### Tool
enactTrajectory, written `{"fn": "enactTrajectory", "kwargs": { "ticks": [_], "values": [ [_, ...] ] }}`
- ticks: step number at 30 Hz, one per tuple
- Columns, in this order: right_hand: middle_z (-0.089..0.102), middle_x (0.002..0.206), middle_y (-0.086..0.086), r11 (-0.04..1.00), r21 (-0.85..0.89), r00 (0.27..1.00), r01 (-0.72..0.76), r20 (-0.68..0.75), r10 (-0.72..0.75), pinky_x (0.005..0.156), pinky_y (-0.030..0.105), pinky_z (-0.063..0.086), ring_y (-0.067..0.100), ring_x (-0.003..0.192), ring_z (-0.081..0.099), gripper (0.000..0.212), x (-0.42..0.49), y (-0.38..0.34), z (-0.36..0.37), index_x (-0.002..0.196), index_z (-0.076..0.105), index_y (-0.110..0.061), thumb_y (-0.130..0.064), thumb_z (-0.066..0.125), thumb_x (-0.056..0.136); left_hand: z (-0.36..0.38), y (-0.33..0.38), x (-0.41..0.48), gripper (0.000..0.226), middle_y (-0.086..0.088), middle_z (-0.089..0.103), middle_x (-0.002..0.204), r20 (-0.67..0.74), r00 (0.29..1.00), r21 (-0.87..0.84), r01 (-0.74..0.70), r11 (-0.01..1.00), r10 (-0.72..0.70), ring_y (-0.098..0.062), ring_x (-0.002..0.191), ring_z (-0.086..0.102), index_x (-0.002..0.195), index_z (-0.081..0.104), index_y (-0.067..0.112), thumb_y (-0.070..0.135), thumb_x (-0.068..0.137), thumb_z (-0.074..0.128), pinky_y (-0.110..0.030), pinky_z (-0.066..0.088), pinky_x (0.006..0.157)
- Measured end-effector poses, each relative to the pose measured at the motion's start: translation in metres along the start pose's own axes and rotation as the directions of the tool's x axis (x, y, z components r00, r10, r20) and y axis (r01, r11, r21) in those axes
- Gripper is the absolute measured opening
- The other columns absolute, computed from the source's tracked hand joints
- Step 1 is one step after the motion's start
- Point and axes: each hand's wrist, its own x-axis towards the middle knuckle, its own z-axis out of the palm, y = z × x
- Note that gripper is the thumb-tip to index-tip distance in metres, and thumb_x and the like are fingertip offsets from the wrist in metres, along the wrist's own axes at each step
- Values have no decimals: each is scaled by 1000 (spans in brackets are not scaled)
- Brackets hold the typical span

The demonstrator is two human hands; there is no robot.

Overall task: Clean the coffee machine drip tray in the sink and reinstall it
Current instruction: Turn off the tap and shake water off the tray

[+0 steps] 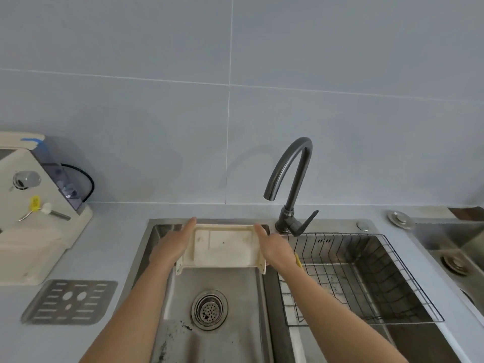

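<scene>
A cream plastic drip tray (222,246) hangs over the back of the steel sink (235,334), its open side facing me and showing brownish stains. My left hand (174,244) grips its left end and my right hand (275,247) grips its right end, with a bit of yellow showing under the right wrist. The tray's metal grille (70,302) lies flat on the counter to the left of the sink. At the left edge stands the cream coffee machine (31,218). Dark coffee specks dot the sink floor near the drain (209,309).
A dark curved faucet (290,184) rises behind the sink, spout pointing left and no water running. A black wire rack (366,279) fills the sink's right part. A second basin (455,247) sits at the far right. Grey tiled wall behind.
</scene>
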Motion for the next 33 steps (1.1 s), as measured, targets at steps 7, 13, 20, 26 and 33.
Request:
{"fn": "enactTrajectory", "kwargs": {
  "ticks": [7,13,20,26,33],
  "values": [
    [57,125,19,992,9,983,-126,133,124,75,35,51,28,93,60,76,-5,23,16,136,39,-2,-61,23,91,17,-11,-12,81,-22,36,144,156,980,7,122,992,-122,-38,124,44,140,32,7,67,86,30,-41,42,90],
    [58,80,8,994,46,987,-97,137,90,52,26,44,21,65,56,74,1,19,4,126,48,-3,-63,25,89,12,-3,-19,79,-22,35,145,139,985,-3,102,995,-100,-39,123,45,141,30,8,65,87,27,-43,42,95],
    [55,125,24,985,135,979,-110,189,83,83,39,47,36,100,60,78,6,1,-10,137,36,-7,-66,31,86,-1,0,-28,71,-16,59,112,135,988,-146,92,985,-73,-31,98,57,133,41,7,62,88,33,-35,40,82],
    [51,131,26,956,277,964,-94,264,19,100,42,39,36,109,53,73,-5,-13,-17,136,38,-5,-62,33,89,-15,-9,-30,79,-10,40,143,54,998,-235,-31,972,45,-28,121,48,142,28,7,60,85,42,-32,39,97],
    [51,133,22,915,397,982,-68,191,-10,106,42,37,36,119,51,70,-25,-20,4,137,39,-7,-59,36,89,-41,-35,-42,71,-2,55,124,89,970,-252,-199,947,227,-20,116,50,123,54,14,64,74,47,-36,37,102]
  ]
}}
